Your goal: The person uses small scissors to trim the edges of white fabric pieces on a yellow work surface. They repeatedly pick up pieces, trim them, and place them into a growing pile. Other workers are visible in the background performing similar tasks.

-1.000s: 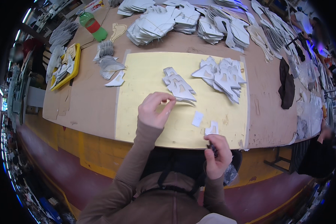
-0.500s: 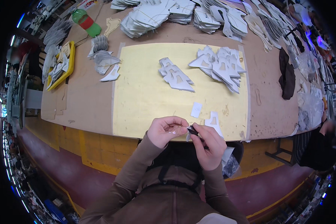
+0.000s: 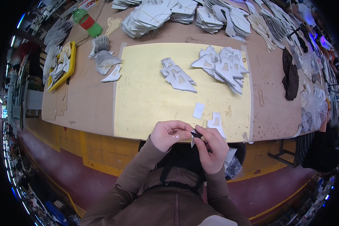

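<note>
Two hands meet at the table's near edge, the left hand (image 3: pixel 170 134) and the right hand (image 3: pixel 211 148), with one small dark piece (image 3: pixel 197 134) pinched between them. On the one yellow mat (image 3: pixel 150 98) lie two fanned heaps of grey cut pieces, a smaller heap (image 3: pixel 177 75) and a larger heap (image 3: pixel 224 66), plus two loose items near the hands: one white slip (image 3: pixel 198 110) and one single grey piece (image 3: pixel 216 123). Off the mat there is one yellow tray (image 3: pixel 62 67), one green and red bottle (image 3: pixel 87 22) and one dark cloth (image 3: pixel 290 75); the stacks along the far edge are too crowded to count.
</note>
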The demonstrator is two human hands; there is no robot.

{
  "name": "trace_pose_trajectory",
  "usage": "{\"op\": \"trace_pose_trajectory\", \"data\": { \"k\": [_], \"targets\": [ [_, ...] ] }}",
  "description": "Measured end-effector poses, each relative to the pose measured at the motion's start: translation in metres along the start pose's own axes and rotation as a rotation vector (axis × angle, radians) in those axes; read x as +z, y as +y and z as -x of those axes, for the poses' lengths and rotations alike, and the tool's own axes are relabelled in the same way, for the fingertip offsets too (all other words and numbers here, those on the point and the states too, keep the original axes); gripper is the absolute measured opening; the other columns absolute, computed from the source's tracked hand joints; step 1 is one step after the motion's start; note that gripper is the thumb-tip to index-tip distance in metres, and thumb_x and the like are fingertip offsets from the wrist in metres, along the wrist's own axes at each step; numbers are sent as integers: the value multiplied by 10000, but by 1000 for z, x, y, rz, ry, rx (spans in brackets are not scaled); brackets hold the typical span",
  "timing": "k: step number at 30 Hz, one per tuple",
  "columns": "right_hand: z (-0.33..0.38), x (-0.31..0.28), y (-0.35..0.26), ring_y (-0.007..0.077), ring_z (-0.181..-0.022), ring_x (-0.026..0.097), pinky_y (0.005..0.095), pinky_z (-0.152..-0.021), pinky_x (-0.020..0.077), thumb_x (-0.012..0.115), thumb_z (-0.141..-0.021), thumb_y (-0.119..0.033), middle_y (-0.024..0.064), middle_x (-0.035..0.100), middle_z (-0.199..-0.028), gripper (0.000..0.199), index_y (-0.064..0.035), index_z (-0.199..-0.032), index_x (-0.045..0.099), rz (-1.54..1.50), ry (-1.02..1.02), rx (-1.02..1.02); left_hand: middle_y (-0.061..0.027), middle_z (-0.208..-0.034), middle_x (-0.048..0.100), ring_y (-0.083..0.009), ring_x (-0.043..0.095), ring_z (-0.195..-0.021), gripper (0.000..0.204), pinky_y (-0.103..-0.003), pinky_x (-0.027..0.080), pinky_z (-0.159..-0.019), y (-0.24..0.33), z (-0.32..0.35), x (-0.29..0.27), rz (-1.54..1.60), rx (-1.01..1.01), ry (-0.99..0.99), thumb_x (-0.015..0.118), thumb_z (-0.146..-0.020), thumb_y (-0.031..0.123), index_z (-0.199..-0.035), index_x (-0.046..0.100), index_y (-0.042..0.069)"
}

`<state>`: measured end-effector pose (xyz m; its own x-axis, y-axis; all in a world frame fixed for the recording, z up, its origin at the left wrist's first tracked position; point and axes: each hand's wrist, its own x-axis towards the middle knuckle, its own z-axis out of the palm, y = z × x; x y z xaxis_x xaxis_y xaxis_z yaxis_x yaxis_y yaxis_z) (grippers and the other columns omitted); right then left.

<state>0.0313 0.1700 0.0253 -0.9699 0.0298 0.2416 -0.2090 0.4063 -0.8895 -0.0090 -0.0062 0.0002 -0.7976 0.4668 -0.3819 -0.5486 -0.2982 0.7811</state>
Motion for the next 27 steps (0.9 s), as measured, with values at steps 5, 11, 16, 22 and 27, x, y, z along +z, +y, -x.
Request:
{"op": "trace_pose_trajectory", "data": {
  "k": [5,11,16,22,27],
  "targets": [
    [-1,-3,2,177,-651,619,279,-564,482,719,-793,45,97,645,-860,344,1,-1133,685,-12,-24,-50,-113,-994,692,-128,658,-902,194,-242,529,-828,1,0,-1,15,25,-14,657,-901,-3,-1072,634,-91],
    [-1,-3,1,172,-649,617,275,-559,479,714,-796,52,90,640,-851,351,0,-1142,685,-11,-20,-42,-119,-993,694,-133,661,-911,191,-247,533,-838,0,1,-2,12,27,-4,657,-902,-1,-1068,637,-94],
    [1,1,1,173,-638,617,274,-547,477,710,-797,56,93,641,-846,346,3,-1138,685,-25,19,-47,-120,-996,693,-136,660,-917,178,-256,533,-845,-3,2,-2,23,32,-13,649,-906,-5,-1061,636,-92],
    [0,-3,2,185,-639,639,275,-546,489,707,-786,65,106,658,-859,348,8,-1128,686,-33,-9,-97,-76,-1001,664,-116,625,-928,121,-248,509,-857,-5,1,-1,112,62,-72,639,-914,-8,-1027,634,-49],
    [0,-1,2,186,-647,649,274,-548,496,705,-785,66,107,661,-865,346,8,-1126,686,-32,-5,-89,-72,-1056,609,-129,566,-1001,80,-269,451,-915,-5,1,-1,30,146,-98,632,-912,-15,-992,625,-16]
  ]
}}
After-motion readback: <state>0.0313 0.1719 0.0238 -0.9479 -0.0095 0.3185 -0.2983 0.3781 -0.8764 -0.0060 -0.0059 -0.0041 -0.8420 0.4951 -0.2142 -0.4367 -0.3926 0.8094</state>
